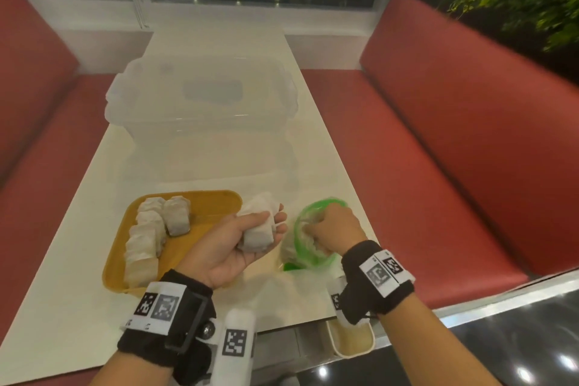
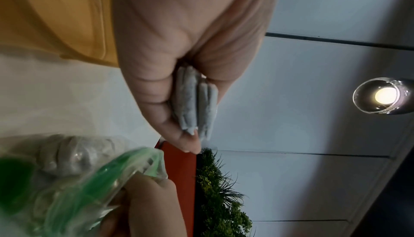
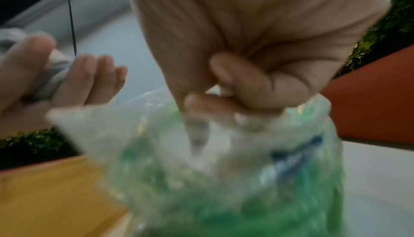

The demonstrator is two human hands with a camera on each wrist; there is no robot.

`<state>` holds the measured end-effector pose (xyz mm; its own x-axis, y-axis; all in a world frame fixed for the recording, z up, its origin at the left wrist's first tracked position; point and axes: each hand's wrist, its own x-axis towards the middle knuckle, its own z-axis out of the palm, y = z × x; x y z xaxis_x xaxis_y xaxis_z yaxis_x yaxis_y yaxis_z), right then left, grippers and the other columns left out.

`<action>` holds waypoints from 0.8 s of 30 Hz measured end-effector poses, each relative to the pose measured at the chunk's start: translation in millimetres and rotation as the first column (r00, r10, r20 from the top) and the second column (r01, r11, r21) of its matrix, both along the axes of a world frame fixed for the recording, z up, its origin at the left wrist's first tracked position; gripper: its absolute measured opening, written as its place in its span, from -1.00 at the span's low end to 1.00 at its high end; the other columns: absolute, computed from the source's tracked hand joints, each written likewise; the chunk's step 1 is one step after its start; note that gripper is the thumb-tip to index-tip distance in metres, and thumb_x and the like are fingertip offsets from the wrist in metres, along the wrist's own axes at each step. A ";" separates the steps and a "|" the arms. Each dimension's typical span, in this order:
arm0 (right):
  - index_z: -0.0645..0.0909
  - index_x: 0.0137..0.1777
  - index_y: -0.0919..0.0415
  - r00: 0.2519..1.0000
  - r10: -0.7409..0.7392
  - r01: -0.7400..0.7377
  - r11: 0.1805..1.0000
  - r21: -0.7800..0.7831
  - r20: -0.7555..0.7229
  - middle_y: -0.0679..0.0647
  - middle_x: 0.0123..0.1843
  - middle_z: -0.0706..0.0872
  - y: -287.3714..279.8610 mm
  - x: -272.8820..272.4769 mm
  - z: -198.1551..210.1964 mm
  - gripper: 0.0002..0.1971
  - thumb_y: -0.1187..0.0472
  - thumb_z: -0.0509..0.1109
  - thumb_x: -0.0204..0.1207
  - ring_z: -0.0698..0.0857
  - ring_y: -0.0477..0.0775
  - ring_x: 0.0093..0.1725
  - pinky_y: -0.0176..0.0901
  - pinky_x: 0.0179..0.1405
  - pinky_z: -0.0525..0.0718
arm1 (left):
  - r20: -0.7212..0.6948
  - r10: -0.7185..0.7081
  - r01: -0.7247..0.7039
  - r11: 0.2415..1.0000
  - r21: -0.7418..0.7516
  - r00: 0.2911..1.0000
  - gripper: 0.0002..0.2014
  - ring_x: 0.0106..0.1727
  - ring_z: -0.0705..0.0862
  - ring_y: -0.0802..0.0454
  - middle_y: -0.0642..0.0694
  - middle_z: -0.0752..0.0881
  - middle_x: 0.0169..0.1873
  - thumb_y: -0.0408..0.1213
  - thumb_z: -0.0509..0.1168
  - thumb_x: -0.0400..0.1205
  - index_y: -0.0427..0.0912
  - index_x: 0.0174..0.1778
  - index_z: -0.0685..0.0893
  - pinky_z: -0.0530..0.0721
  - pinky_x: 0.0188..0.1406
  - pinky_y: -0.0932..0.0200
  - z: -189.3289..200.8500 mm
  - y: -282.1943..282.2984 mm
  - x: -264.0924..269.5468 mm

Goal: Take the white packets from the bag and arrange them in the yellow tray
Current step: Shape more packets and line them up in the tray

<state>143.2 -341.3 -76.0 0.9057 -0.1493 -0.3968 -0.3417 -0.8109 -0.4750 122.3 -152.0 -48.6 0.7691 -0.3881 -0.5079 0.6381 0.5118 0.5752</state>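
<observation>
White, soft-looking packets [image 1: 257, 227] are sitting gripped in the left hand [image 1: 232, 244], at three o'clock of the yellow tray [image 1: 216, 200]; more are lining its nine o'clock side. The right hand [image 1: 332, 230] is clutching the green bag [image 1: 305, 247]. Probably light and squashy; holding their flat sides seems best.

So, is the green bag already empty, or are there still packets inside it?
Not empty. The green bag still shows pale white packets through its clear plastic, and the right hand is reaching into its mouth.
</observation>
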 end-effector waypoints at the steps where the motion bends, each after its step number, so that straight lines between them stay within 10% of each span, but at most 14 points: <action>1: 0.66 -0.24 0.23 1.000 -0.005 0.005 1.000 -0.021 0.024 0.08 -0.31 0.72 5.1 0.8 -3.5 -0.79 0.08 0.38 0.48 0.72 0.15 -0.26 -0.12 -0.25 0.67 | 0.007 0.002 -0.002 1.000 0.003 1.000 -0.76 -0.15 0.80 -0.09 -0.28 0.81 -0.06 -0.45 0.23 0.64 -0.43 0.19 0.63 0.81 -0.27 0.15 -0.1 0.3 0.9; 7: 0.69 -0.19 0.23 0.995 -0.037 0.028 0.996 0.089 0.097 0.05 -0.30 0.67 11.6 0.1 -9.9 -0.92 0.30 0.35 0.45 0.67 0.12 -0.21 -0.12 -0.14 0.63 | 0.022 -0.003 0.002 1.000 0.003 1.000 -0.76 -0.09 0.82 -0.11 -0.29 0.81 -0.03 -0.38 0.18 0.70 -0.41 0.19 0.65 0.82 -0.14 0.08 0.8 -1.9 4.0; 13: 0.64 -0.36 0.26 0.967 -0.091 0.012 0.948 0.317 0.236 0.04 -0.45 0.61 -16.6 -2.5 21.5 -0.84 0.33 0.56 0.38 0.57 -0.04 -0.45 -0.27 -0.45 0.58 | 0.004 0.018 -0.018 0.999 0.027 1.000 -0.73 -0.03 0.81 -0.19 -0.27 0.80 0.01 -0.24 0.18 0.72 -0.24 0.23 0.68 0.82 -0.28 -0.02 0.4 7.2 4.5; 24: 0.67 -0.17 0.33 0.926 -0.086 -0.088 0.896 0.434 0.367 0.38 -0.27 0.75 -14.8 -8.8 70.4 -0.96 0.38 0.47 0.49 0.72 0.20 -0.31 -0.12 -0.36 0.75 | -0.014 0.071 -0.071 0.997 0.017 0.997 -0.72 -0.09 0.81 -0.20 -0.30 0.75 0.02 -0.43 0.21 0.68 -0.27 0.29 0.64 0.82 -0.30 0.03 -0.6 21.1 1.1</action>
